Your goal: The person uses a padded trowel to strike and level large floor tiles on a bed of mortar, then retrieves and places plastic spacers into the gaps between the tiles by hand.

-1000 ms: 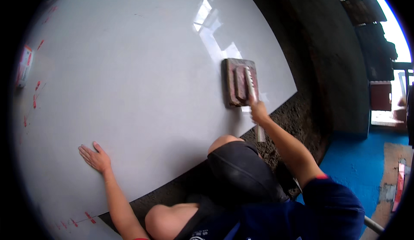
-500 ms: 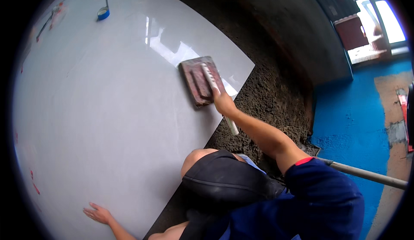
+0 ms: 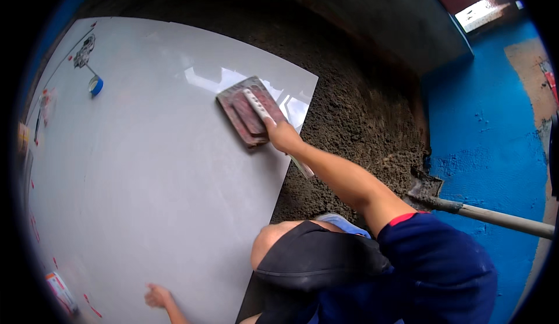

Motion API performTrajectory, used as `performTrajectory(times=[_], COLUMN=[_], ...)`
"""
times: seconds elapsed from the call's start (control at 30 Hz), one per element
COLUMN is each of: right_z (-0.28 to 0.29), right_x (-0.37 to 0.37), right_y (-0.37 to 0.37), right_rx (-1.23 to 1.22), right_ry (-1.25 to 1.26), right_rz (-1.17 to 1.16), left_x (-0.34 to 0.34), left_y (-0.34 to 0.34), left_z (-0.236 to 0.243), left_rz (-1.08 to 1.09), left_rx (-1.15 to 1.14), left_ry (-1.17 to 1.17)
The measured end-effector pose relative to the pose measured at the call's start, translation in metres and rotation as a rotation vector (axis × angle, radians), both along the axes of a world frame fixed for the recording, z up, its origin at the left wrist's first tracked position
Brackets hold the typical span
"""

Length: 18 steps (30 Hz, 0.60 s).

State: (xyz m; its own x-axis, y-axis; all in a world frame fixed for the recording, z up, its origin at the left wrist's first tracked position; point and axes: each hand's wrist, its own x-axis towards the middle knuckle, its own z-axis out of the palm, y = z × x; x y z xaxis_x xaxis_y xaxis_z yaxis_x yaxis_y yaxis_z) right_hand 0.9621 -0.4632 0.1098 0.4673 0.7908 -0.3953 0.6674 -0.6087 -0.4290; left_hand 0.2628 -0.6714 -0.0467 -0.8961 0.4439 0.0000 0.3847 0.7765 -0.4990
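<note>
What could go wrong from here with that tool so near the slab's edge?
Chipping: the right hand holds the red-brown tool near the edge of the pale slab, so a hard knock there might damage it.
Shifting: the blue round item sits on the slab, so jolts could move it.
Snagging: the shovel appears close beside the dark blue sleeve, so the arm might bump it, though depth is hard to judge.

Dark, rough ground (image 3: pixel 343 131) spreads right of the right fingers (image 3: pixel 271 126). Beyond them rises a grey wall (image 3: pixel 378 18); farther right lie blue floor (image 3: pixel 483 126) and a bright opening (image 3: pixel 473 16).
</note>
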Motion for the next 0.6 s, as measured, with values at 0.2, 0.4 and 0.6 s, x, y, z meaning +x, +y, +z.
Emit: performTrajectory(times=[0.2, 0.4, 0.6], right_z=[0.01, 0.06, 0.173], right_x=[-0.017, -0.047, 0.007], right_y=[0.049, 0.027, 0.099], right_rx=[0.013, -0.249, 0.076], right_ry=[0.378, 0.565, 0.527], right_rz=[0.265, -0.104, -0.008], left_x=[0.233, 0.298, 0.296], left_y=[0.195, 0.203, 0.204], left_z=[0.014, 0.052, 0.06], left_rz=[-0.19, 0.061, 0.076], left_rx=[0.422, 0.471, 0.454], left_ry=[-0.122, -0.284, -0.299])
